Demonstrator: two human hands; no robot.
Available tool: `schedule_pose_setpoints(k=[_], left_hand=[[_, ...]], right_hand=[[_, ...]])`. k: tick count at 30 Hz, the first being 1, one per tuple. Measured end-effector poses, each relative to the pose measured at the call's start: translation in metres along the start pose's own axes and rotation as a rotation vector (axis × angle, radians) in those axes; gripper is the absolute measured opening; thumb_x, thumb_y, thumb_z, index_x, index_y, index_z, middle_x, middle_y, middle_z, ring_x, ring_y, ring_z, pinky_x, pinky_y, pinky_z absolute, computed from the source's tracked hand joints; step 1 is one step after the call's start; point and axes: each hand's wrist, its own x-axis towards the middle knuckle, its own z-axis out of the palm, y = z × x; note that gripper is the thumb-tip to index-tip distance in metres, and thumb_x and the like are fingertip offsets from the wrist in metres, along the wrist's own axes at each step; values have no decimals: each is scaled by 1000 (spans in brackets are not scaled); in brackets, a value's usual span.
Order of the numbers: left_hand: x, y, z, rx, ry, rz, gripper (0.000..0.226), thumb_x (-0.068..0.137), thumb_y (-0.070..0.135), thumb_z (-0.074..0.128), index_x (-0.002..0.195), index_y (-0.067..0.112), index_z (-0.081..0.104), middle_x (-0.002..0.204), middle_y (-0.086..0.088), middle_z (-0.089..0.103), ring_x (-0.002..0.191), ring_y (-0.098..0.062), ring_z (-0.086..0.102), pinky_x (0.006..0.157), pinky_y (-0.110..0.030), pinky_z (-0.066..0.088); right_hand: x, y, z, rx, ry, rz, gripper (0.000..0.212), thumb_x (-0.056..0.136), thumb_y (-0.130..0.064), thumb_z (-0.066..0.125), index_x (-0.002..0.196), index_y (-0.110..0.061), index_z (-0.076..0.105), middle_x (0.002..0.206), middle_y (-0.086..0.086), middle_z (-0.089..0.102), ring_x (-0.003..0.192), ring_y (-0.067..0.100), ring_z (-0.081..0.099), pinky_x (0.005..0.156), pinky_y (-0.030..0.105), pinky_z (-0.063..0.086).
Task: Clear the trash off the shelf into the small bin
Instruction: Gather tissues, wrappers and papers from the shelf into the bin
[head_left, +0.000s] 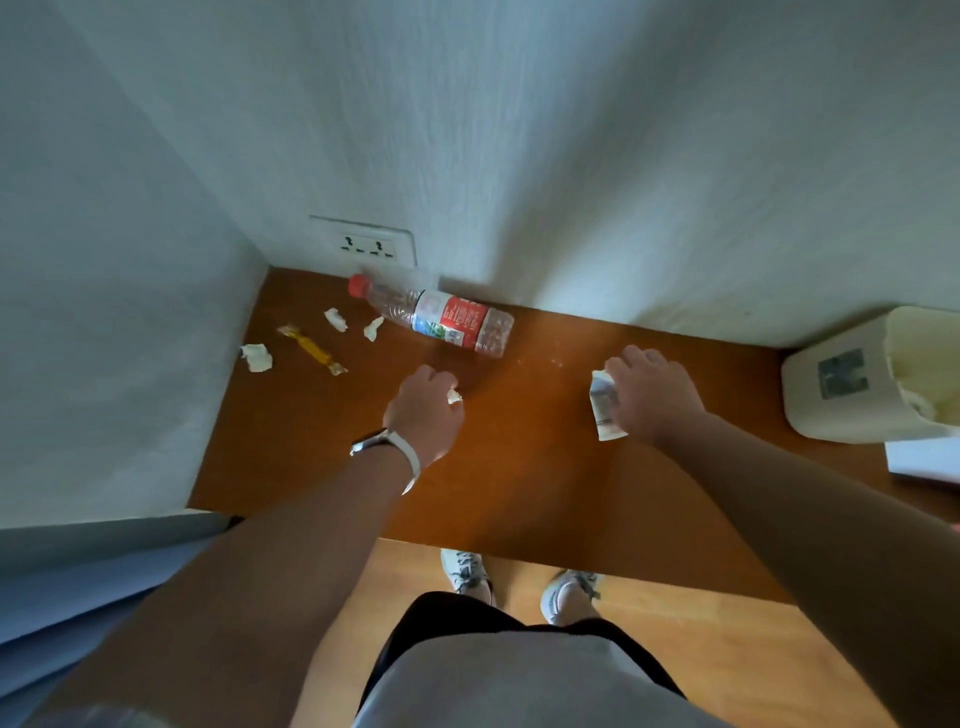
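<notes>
On the brown shelf (519, 483) lies a clear plastic bottle (436, 317) with a red cap and red label, on its side near the back wall. Left of it are three crumpled white paper scraps (256, 357) (336, 319) (373, 328) and a yellow candy wrapper (311, 349). My left hand (423, 410), a watch on its wrist, is closed on a small white paper scrap (453, 396) in front of the bottle. My right hand (652, 395) rests on a flat printed wrapper (602, 408), fingers curled over its edge. The small cream bin (852, 379) stands at the shelf's right end.
White walls close the shelf at the back and left, with a double wall socket (366, 245) just above the bottle's cap. A white flat object (924, 460) lies in front of the bin. My shoes (519, 582) stand on the wooden floor below the shelf's front edge.
</notes>
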Motion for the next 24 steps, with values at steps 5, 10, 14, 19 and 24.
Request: schedule_pose_setpoints(k=[5, 10, 14, 19, 24], left_hand=[[-6, 0, 4, -4, 16, 40, 19, 96, 20, 54, 110, 15, 65, 109, -3, 58, 89, -16, 53, 66, -28, 42], [-20, 16, 6, -30, 29, 67, 16, 97, 22, 53, 106, 18, 66, 104, 0, 61, 84, -13, 53, 65, -24, 44], [-34, 50, 2, -74, 73, 158, 13, 96, 22, 56, 104, 19, 66, 102, 5, 60, 88, -11, 55, 68, -18, 44], [-38, 102, -5, -110, 122, 289, 12, 95, 20, 59, 104, 16, 67, 101, 4, 61, 88, -12, 57, 71, -19, 46], [-41, 167, -14, -153, 129, 418, 16, 96, 22, 58, 107, 17, 67, 104, 7, 60, 91, -9, 57, 78, -20, 49]], right_hand=[[-18, -9, 10, 0, -51, 9, 27, 93, -34, 52, 116, -20, 55, 109, -1, 57, 102, 17, 52, 87, 33, 44], [-35, -5, 17, 164, -105, 23, 34, 87, -34, 58, 119, -22, 55, 106, -5, 55, 96, 13, 48, 81, 30, 47], [-50, 5, 15, 292, -104, 32, 33, 84, -37, 60, 114, -24, 58, 99, -10, 53, 88, 9, 46, 73, 26, 47], [-72, 27, -4, 383, 6, 49, 31, 85, -38, 62, 111, -21, 60, 96, -9, 54, 84, 9, 48, 70, 23, 49], [-105, 71, -37, 481, 158, 123, 22, 88, -33, 58, 106, -20, 61, 97, -8, 56, 85, 9, 50, 71, 26, 49]])
